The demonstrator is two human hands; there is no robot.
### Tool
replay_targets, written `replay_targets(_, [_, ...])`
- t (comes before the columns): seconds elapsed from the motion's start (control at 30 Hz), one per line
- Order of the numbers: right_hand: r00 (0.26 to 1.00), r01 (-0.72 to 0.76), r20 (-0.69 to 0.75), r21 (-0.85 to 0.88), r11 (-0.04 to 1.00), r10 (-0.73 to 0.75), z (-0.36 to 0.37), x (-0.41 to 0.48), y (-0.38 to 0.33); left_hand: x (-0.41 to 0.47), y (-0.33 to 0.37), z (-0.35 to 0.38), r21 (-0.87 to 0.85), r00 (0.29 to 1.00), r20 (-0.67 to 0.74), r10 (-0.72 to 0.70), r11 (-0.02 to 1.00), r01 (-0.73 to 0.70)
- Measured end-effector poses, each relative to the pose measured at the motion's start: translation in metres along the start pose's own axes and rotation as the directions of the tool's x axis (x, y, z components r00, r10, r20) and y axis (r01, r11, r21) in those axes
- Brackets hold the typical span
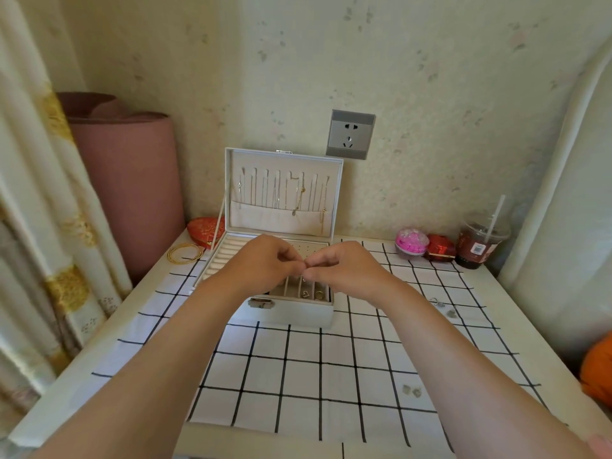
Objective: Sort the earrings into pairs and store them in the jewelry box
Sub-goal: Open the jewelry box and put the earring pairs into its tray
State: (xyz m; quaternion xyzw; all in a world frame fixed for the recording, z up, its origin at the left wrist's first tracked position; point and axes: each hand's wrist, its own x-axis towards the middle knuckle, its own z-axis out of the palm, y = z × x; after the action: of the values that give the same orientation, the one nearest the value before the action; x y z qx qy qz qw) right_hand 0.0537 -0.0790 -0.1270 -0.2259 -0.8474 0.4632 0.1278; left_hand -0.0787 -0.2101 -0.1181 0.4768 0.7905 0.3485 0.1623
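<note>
A white jewelry box (298, 314) stands open at the back middle of the table, with necklaces hanging in its upright lid (283, 190). My left hand (265, 263) and my right hand (337, 266) meet fingertip to fingertip above the box's tray, pinching a tiny earring (305, 267) that is barely visible between them. Small earrings lie in the front compartments (311, 294). Two pale earrings (411, 390) lie side by side on the checked cloth at the front right. Another loose earring pair (443, 308) lies farther back on the right.
Gold bangles (185, 253) and a red heart-shaped box (205, 231) sit left of the jewelry box. A pink ball (411, 243), a red box (439, 248) and a drink cup with straw (480, 243) stand at the back right. An orange object (597, 369) is at the right edge.
</note>
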Motion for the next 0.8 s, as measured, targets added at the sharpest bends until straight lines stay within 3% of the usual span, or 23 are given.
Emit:
replay_targets(0.27, [0.997, -0.023, -0.069, 0.011, 1.0, 0.024, 0.003, 0.003, 0.006, -0.001, -0.003, 0.002, -0.091, 0.999, 0.016, -0.036, 0.995, 0.038])
replay_targets(0.37, [0.996, -0.037, -0.083, -0.07, 0.997, 0.031, 0.004, 0.003, 0.008, -0.001, -0.006, 0.004, 0.021, 1.0, 0.008, -0.011, 1.0, 0.011])
replay_targets(0.47, [0.998, -0.012, -0.058, -0.339, 0.941, -0.009, 0.005, 0.003, 0.01, -0.001, -0.01, 0.007, 0.213, 1.0, -0.012, 0.025, 0.977, -0.022])
replay_targets(0.53, [0.999, 0.008, -0.024, -0.423, 0.906, -0.021, 0.007, 0.002, 0.011, -0.001, -0.012, 0.008, 0.288, 0.999, 0.003, 0.047, 0.957, -0.046])
replay_targets(0.67, [0.998, 0.035, -0.028, -0.382, 0.923, -0.049, 0.002, 0.001, 0.012, -0.001, -0.01, 0.01, 0.379, 0.996, 0.031, 0.082, 0.921, -0.087])
replay_targets(0.8, [0.994, 0.016, -0.096, -0.327, 0.945, -0.05, -0.02, -0.004, 0.02, 0.003, 0.001, 0.019, 0.361, 0.994, 0.03, 0.106, 0.926, -0.11])
